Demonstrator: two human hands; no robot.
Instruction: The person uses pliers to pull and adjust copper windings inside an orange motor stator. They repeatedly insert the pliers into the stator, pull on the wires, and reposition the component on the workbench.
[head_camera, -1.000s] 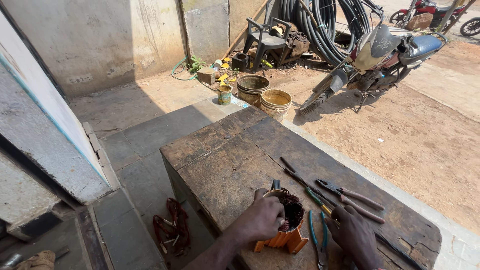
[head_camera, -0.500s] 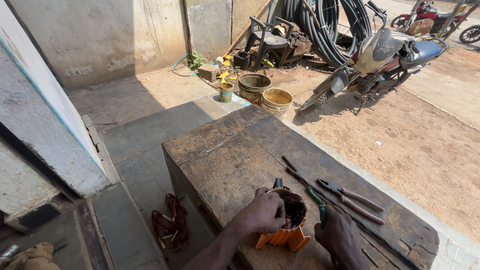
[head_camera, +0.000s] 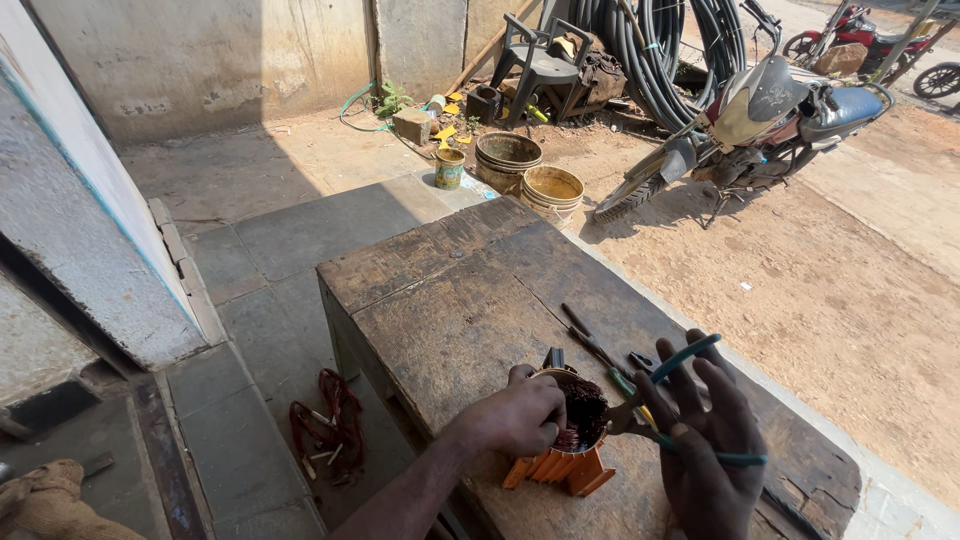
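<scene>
An orange motor stator (head_camera: 568, 458) packed with dark copper windings stands on a worn wooden table (head_camera: 450, 310). My left hand (head_camera: 518, 412) grips its upper rim from the left. In my right hand (head_camera: 708, 440) are green-handled pliers (head_camera: 668, 400), their handles spread between my fingers and their jaws pointing left at the windings. Further tools (head_camera: 592, 342) with dark handles lie on the table just behind the stator.
A motorcycle (head_camera: 752, 122) is parked at the back right, near coiled black hose (head_camera: 660, 40), a plastic chair (head_camera: 540, 60) and stacked buckets (head_camera: 528, 172). Red wire bundles (head_camera: 330, 425) lie on the paving left of the table. A wall (head_camera: 70, 230) stands at the left.
My right hand has lifted the green-handled pliers off the table and brought them to the stator's windings. My left hand has stayed on the stator.
</scene>
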